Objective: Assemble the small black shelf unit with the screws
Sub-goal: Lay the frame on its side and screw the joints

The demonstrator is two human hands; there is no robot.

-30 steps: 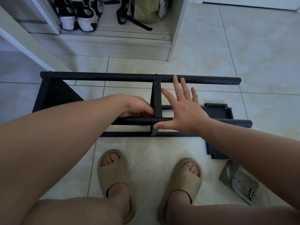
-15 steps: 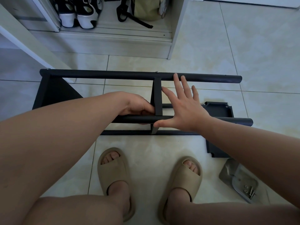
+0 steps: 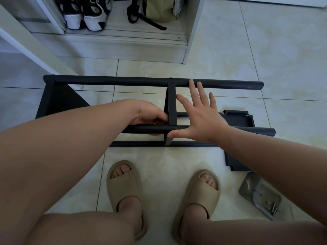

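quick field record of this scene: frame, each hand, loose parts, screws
frame: black metal tube shelf frame, lying on its side on the pale tiled floor
left hand: grips the near black tube beside the flat black crosspiece
right hand: open, fingers spread, right of the crosspiece, thumb at the near tube
loose part: black flat shelf panel on the floor, far right
screws: silver screws in a shiny metal tray, lower right

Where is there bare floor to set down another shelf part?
Open tile beyond the far rail, right of the white cabinet; a smaller strip between the slippers. Crowded: black panel and screw tray at right; left hand and right hand on the frame.
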